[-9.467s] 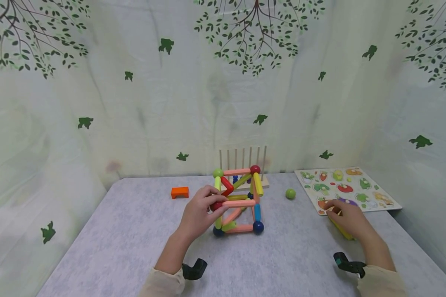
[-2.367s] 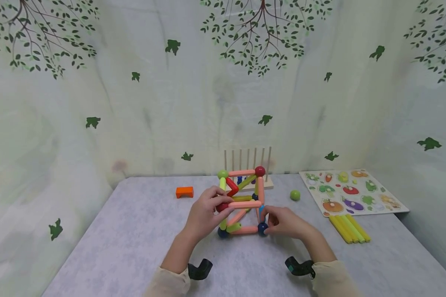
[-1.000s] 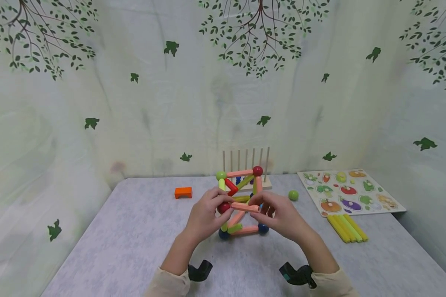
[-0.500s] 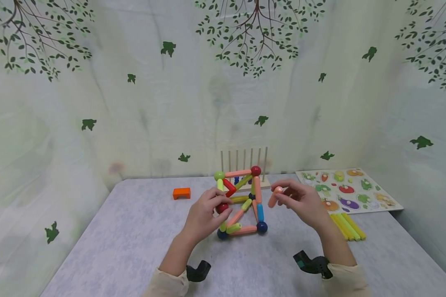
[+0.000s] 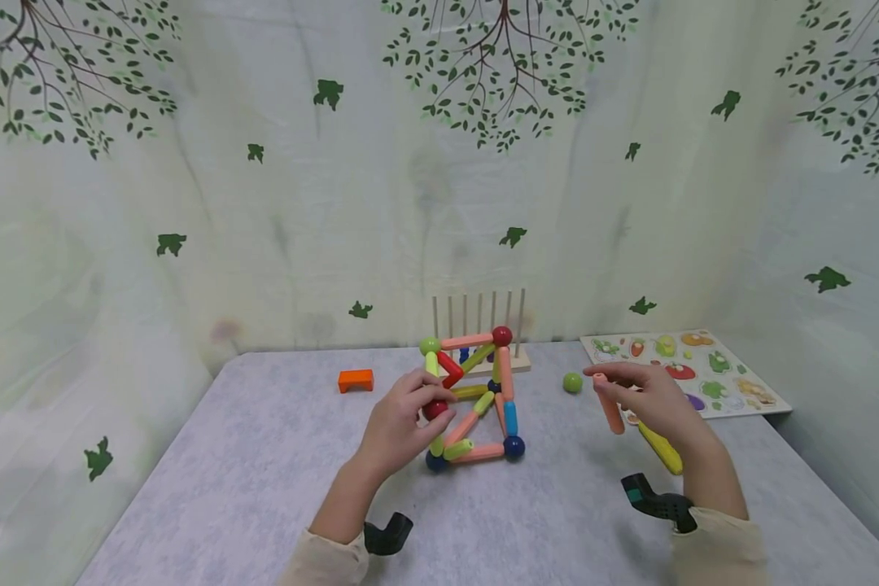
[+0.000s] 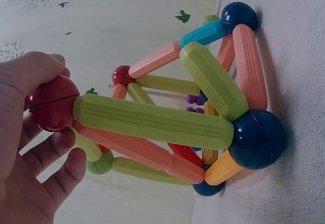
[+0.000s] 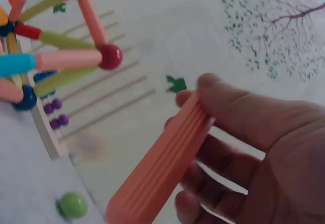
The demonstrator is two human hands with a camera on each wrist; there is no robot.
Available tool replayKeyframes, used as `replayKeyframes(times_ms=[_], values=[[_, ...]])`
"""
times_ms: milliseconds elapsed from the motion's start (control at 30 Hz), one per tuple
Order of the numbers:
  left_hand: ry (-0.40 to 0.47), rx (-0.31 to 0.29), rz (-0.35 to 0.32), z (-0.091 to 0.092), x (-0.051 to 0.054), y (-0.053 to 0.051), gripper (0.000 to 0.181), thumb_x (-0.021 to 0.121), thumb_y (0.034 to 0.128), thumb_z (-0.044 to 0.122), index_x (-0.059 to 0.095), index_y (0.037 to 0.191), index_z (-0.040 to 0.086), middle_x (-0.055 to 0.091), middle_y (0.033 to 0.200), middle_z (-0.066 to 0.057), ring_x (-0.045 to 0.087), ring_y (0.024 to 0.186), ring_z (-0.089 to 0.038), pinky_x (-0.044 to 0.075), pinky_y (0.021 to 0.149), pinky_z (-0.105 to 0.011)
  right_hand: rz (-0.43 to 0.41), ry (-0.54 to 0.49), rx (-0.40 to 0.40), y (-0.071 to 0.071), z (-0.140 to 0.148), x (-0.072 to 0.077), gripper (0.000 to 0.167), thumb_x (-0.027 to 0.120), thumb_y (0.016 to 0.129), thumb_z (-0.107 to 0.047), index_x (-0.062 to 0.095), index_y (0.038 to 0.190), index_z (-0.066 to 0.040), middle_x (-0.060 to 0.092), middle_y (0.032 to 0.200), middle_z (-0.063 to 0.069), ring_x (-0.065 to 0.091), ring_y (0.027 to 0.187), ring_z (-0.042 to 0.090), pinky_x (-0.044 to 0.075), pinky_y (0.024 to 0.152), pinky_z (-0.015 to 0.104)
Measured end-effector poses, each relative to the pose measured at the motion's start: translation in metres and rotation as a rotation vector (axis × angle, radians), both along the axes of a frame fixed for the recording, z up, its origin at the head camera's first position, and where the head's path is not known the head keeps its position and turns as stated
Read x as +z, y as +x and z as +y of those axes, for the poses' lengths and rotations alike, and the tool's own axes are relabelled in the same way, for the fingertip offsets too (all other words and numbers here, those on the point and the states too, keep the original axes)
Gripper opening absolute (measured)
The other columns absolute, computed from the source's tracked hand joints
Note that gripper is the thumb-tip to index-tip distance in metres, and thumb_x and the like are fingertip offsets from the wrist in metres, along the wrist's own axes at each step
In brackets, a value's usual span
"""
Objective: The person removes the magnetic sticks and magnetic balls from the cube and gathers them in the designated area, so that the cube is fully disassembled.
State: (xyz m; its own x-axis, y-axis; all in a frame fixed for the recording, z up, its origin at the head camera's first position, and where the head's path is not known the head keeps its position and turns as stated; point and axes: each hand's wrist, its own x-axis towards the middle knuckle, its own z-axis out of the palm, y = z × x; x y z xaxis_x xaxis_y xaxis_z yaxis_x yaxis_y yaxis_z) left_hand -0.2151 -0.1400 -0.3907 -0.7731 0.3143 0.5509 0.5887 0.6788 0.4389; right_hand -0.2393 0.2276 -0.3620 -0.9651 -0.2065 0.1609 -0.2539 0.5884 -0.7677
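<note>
A frame of coloured rods and balls stands mid-table, with a blue rod [image 5: 511,418] and a dark blue ball [image 5: 514,448] at its right side. My left hand [image 5: 403,419] pinches a red ball [image 5: 435,409] at its near left; in the left wrist view that red ball [image 6: 53,103] joins a long green rod [image 6: 152,121]. Off to the right, above the table, my right hand [image 5: 652,399] pinches one end of a pink rod [image 5: 610,407], which hangs down free of the frame. The right wrist view shows the pink rod [image 7: 161,163] between thumb and fingers.
Behind the frame is a wooden peg rack [image 5: 516,358]. An orange block [image 5: 355,380] lies left of it, a green ball [image 5: 572,382] right. A vegetable picture board [image 5: 747,395] lies at the right, with yellow rods [image 5: 661,449] in front, partly behind my right arm.
My right hand has taken the pink rod away from the red ball and carried it right, past the green ball. My left hand has stayed on the red ball.
</note>
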Motion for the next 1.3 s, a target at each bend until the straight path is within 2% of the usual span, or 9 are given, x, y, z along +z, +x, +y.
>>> replayKeyframes(times_ms=[100,333,533,767,1000,1300], values=[[0.002,0.001,-0.007,-0.001,0.001,0.001,0.017,0.080,0.0849,0.016,0.075,0.101,0.020,0.060,0.103,0.007,0.052,0.089,-0.007,0.055,0.068,-0.022,-0.057,0.070,-0.004,-0.002,0.010,-0.005,0.042,0.062,0.097,-0.043,0.067,0.126,-0.013,0.071,0.099,0.006,0.060,0.095,0.022,0.050,0.077,0.033],[0.012,-0.011,-0.036,-0.002,0.002,0.002,0.017,0.080,0.0856,0.016,0.075,0.102,0.017,0.061,0.104,0.006,0.052,0.091,-0.009,0.057,0.069,-0.030,-0.195,0.201,-0.033,-0.010,0.029,-0.030,0.043,0.063,0.097,-0.042,0.066,0.124,-0.009,0.068,0.105,0.010,0.056,0.094,0.021,0.046,0.075,0.030],[0.011,-0.002,-0.038,-0.001,0.002,0.002,0.018,0.081,0.0845,0.016,0.076,0.102,0.016,0.061,0.103,0.006,0.052,0.091,-0.009,0.056,0.069,-0.026,-0.248,0.258,-0.128,-0.017,0.039,-0.052,0.038,0.065,0.096,-0.038,0.067,0.123,-0.010,0.065,0.108,0.010,0.054,0.098,0.024,0.048,0.075,0.032],[0.006,0.001,-0.036,0.000,0.002,0.001,0.019,0.081,0.0842,0.016,0.076,0.102,0.016,0.061,0.104,0.005,0.053,0.093,-0.009,0.056,0.069,-0.025,-0.273,0.303,-0.177,-0.021,0.047,-0.065,0.030,0.066,0.096,-0.030,0.067,0.120,-0.013,0.062,0.114,0.015,0.054,0.098,0.027,0.049,0.077,0.037],[0.017,-0.004,-0.041,0.000,0.002,0.001,0.019,0.080,0.0847,0.016,0.075,0.103,0.016,0.061,0.106,0.005,0.054,0.094,-0.010,0.058,0.070,-0.029,-0.293,0.272,-0.210,-0.024,0.050,-0.072,0.040,0.069,0.094,-0.023,0.060,0.129,-0.007,0.061,0.111,0.014,0.054,0.096,0.025,0.047,0.076,0.032],[0.015,0.004,-0.041,-0.001,0.002,0.001,0.019,0.081,0.0843,0.017,0.075,0.102,0.018,0.061,0.106,0.005,0.054,0.094,-0.009,0.058,0.070,-0.028,-0.264,0.297,-0.223,-0.028,0.052,-0.077,0.034,0.071,0.092,-0.020,0.062,0.123,-0.008,0.061,0.113,0.014,0.055,0.098,0.027,0.047,0.079,0.038]])
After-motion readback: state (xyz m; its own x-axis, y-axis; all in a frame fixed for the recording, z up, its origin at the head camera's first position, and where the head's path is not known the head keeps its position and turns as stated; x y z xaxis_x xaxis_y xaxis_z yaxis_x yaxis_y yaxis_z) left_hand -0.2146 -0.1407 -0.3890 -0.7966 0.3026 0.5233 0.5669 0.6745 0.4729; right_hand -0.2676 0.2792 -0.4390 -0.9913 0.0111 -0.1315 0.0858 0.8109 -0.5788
